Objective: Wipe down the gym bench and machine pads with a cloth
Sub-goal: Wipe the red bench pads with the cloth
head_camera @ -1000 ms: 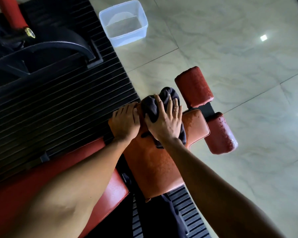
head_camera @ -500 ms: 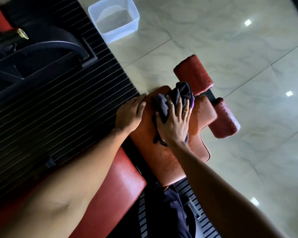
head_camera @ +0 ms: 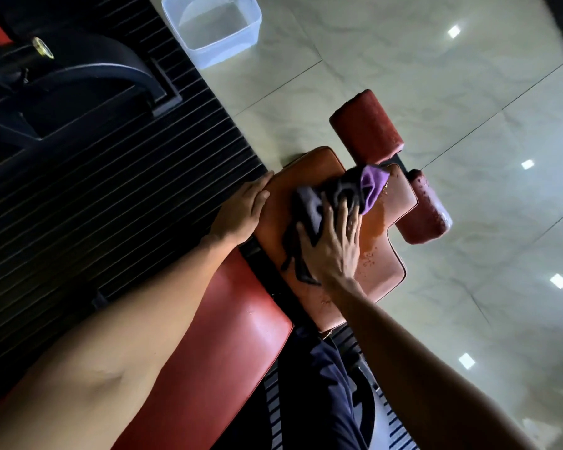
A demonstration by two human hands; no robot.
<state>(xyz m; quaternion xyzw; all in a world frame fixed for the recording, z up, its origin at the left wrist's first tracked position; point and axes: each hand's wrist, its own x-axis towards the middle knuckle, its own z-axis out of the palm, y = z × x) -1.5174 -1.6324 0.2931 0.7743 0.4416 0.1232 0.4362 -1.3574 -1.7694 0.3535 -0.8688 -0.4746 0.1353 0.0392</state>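
A glossy pale tile floor (head_camera: 436, 92) lies to the right, a black ribbed mat (head_camera: 95, 206) to the left, and the red counter (head_camera: 215, 345) runs between them. Nearest you, its long pad is smooth and shiny. Beyond it, the orange seat pad (head_camera: 306, 170) still shows wet droplets along its right side. Your right hand (head_camera: 333, 243) lies flat with fingers spread, its grip pressing the dark cloth (head_camera: 335, 190) onto the seat; since a moment ago the cloth has slid toward the far edge and a purple fold has turned up. Your left hand (head_camera: 241, 211) stays open, palm down, bracing the seat's left edge. Probably the seat is half wiped. Farther off, two worn, speckled red rollers (head_camera: 366, 125) wait untouched. Farthest stands a clear plastic tub (head_camera: 212, 22) with rounded corners.
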